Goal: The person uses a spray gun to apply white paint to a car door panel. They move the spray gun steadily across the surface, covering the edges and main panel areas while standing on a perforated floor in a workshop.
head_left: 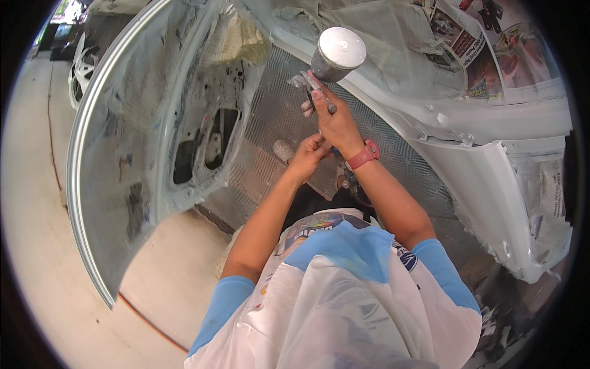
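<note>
The person's right hand (339, 126) is wrapped around the grip of a spray gun (301, 81), fingers closed, its grey cup (329, 66) with a pale lid standing above the knuckles. The left hand (306, 161) sits just below, thumb and fingers drawn together at the right palm — whether they pinch anything cannot be told.

The gun is over a wedge of textured grey floor (267, 123), narrow at the top between two panels and widening toward the person. To the left, a grey car door (144, 104) bounds that room with its cut-out inner side, its bright outer rim curving well apart from the hands. To the right runs the pale edge of a car body (485, 166), masked with film and printed paper (482, 46). The cup overlaps that edge in view — contact cannot be judged.
</note>
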{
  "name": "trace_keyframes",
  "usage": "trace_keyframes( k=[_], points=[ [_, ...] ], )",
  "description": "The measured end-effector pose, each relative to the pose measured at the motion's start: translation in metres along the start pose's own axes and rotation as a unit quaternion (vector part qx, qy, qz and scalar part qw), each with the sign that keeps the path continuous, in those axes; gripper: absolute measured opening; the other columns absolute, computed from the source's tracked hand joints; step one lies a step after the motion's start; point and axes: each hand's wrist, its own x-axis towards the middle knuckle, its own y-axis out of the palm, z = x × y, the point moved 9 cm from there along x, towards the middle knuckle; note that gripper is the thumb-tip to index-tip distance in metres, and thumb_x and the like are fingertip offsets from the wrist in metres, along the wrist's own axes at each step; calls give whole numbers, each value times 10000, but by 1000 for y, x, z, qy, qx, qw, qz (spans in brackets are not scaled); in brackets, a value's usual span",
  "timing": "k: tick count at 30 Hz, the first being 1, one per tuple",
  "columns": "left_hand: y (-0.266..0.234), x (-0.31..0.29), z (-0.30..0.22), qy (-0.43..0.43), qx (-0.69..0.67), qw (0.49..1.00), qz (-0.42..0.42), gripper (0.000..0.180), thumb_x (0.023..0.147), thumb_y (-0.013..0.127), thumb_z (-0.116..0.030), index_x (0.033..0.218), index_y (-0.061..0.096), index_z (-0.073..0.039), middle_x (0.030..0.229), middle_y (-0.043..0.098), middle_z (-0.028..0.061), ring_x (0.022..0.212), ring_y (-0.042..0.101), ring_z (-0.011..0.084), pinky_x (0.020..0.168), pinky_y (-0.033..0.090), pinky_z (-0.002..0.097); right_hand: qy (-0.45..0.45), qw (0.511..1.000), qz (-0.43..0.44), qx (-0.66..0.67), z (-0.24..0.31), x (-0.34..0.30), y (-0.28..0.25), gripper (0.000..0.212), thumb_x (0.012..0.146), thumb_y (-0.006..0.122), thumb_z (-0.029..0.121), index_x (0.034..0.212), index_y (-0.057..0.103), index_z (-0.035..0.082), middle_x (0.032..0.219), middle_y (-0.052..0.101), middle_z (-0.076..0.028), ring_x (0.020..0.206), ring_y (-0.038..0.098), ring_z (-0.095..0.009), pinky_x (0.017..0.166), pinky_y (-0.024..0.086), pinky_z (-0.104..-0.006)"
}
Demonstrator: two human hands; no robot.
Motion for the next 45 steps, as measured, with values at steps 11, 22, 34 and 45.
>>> trace_keyframes(
  k=[11,22,34,45],
  points=[
    [-148,54,-119,-65,75,989,111,330,1087,676,-188,1378,699,-35,1286,740,3,1117,657,100,985,512,290,18,985,-172,22,14,122,96,581,1145,554,485,1633,534,170,937,750,-87,799,703,-152,828,580,-322],
    [-269,77,-194,-49,24,992,113,438,1060,725,-225,1420,638,10,1372,732,65,1221,687,164,1071,509,346,12,961,-278,6,18,196,161,671,1106,587,500,1630,497,91,1110,779,-242,903,768,-323,864,596,-431],
    [-157,89,-90,-118,38,987,105,363,1050,709,-199,1379,666,-52,1326,742,49,1236,684,181,1079,518,394,0,952,-302,-53,-4,118,53,622,1123,546,509,1627,527,143,1130,800,-216,1075,771,-381,952,591,-414],
    [-31,106,0,-157,20,967,198,240,1114,637,-191,1315,723,-90,1190,750,-59,964,629,46,833,486,233,90,921,-380,-11,-51,30,-72,640,1112,537,520,1585,567,91,963,781,-260,897,783,-387,842,580,-472]
  ],
)
